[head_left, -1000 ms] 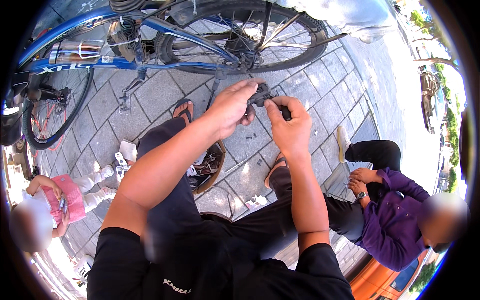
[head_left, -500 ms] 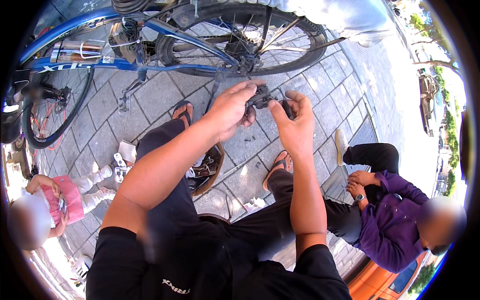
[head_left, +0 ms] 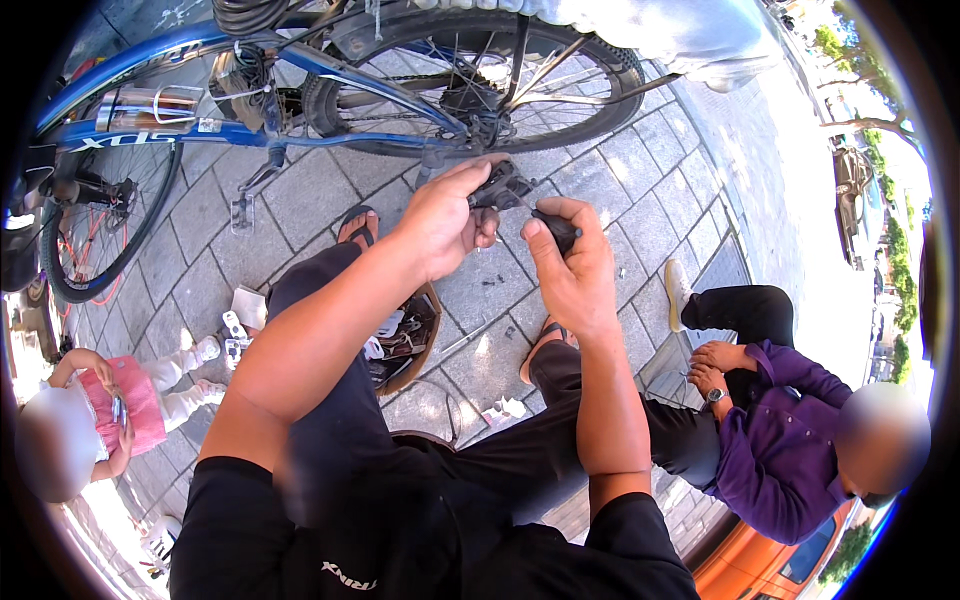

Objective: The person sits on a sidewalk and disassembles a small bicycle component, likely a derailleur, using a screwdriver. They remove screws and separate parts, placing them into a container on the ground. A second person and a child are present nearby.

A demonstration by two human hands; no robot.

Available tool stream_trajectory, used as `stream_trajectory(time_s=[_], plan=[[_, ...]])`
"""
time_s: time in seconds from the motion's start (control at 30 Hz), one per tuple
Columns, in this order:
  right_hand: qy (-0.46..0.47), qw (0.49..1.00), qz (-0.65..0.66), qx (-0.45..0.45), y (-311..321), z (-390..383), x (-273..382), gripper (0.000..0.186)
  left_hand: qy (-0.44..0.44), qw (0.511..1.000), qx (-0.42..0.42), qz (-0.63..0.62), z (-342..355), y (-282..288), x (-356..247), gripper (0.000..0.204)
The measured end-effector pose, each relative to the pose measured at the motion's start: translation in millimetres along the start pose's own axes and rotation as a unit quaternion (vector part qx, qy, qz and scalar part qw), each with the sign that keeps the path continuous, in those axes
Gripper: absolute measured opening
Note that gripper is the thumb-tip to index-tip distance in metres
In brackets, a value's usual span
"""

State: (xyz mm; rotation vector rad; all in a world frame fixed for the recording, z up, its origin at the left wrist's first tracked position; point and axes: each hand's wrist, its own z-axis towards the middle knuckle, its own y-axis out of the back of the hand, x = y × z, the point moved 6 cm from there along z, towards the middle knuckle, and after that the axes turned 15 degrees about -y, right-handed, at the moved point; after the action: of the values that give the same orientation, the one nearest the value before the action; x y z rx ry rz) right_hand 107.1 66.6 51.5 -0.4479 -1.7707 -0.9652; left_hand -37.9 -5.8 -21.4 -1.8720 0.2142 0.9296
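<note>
My left hand [head_left: 445, 220] is closed around a small black bicycle part [head_left: 506, 186], which looks like a brake caliper, though fingers cover some of it. Just to its right, my right hand [head_left: 575, 262] wraps round the dark, rounded handle of a screwdriver [head_left: 560, 230]. A thin shaft shows between that handle and the part, pointing at it; whether the tip touches cannot be made out. Both hands are held above the paving, on the near side of the rear wheel [head_left: 480, 90] of a blue bicycle [head_left: 250, 128].
Below my left forearm stands a cardboard box [head_left: 432, 335] holding assorted parts. A seated person in a purple shirt [head_left: 790, 430] is close on my right. On the left is a child in pink [head_left: 135, 400]. Light cloth [head_left: 680, 35] hangs over the wheel's far side. Small bits lie on the paving.
My right hand has shifted slightly left and down, and the screwdriver's handle has come away from the black part, exposing the shaft. My left hand, still holding the part, has moved slightly left.
</note>
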Motion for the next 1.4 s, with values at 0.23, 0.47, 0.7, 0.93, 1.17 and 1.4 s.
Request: stream_trajectory(time_s=[0.23,0.47,0.7,0.93,1.17,1.4], plan=[[-0.001,1.0,-0.003,-0.009,1,2,-8,0.025,0.005,1.0,0.001,-0.004,0,-3,-2,0.039],[0.096,0.992,-0.08,-0.032,0,-1,3,0.027,0.001,1.0,0.006,0.0,-1,-1,-3,0.04],[0.004,1.0,-0.011,0.006,-8,1,-14,0.031,-0.038,0.998,0.025,0.031,-6,-9,-8,0.044],[0.102,0.995,-0.021,-0.011,-6,0,-11,0.031,-0.062,0.996,0.053,-0.019,-10,-14,-16,0.05],[-0.104,0.948,0.292,0.066,-18,-2,-21,0.029,-0.087,0.994,0.068,0.007,-15,-19,-17,0.051],[0.025,0.977,0.205,0.056,-16,5,-21,0.026,-0.119,0.988,0.1,0.008,-18,-21,-22,0.053]])
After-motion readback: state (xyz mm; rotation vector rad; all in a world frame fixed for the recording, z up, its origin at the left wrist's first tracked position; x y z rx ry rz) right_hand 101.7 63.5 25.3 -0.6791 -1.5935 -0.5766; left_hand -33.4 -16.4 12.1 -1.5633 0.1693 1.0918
